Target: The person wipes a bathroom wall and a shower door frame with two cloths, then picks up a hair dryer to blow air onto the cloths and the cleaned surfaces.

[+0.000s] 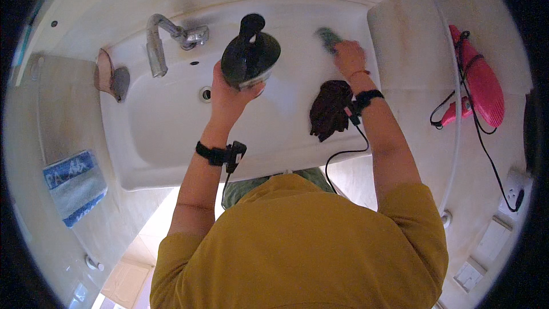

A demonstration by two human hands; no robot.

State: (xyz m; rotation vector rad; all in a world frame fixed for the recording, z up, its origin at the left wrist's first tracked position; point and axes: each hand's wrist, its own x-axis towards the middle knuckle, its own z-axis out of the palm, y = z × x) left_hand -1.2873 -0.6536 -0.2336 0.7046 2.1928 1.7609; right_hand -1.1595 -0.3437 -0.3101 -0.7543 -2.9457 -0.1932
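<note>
A black pump bottle (pixel 250 60) is lifted above the white sink, with my left hand (pixel 231 96) wrapped round it. At the sink's back right, my right hand (pixel 350 58) is closed on a green cloth or scrubbing pad (pixel 328 40), blurred, so its exact kind is unclear. Under my right wrist a dark brown crumpled cloth (pixel 330 111) lies on the sink's right ledge.
The sink (pixel 166 163) has a chrome faucet (pixel 157 46) at back left and a drain (pixel 205 94). A brush-like item (pixel 120 83) stands at its left corner. A towel (pixel 75 186) hangs left; a pink hair dryer (pixel 483 86) with a black cord hangs right.
</note>
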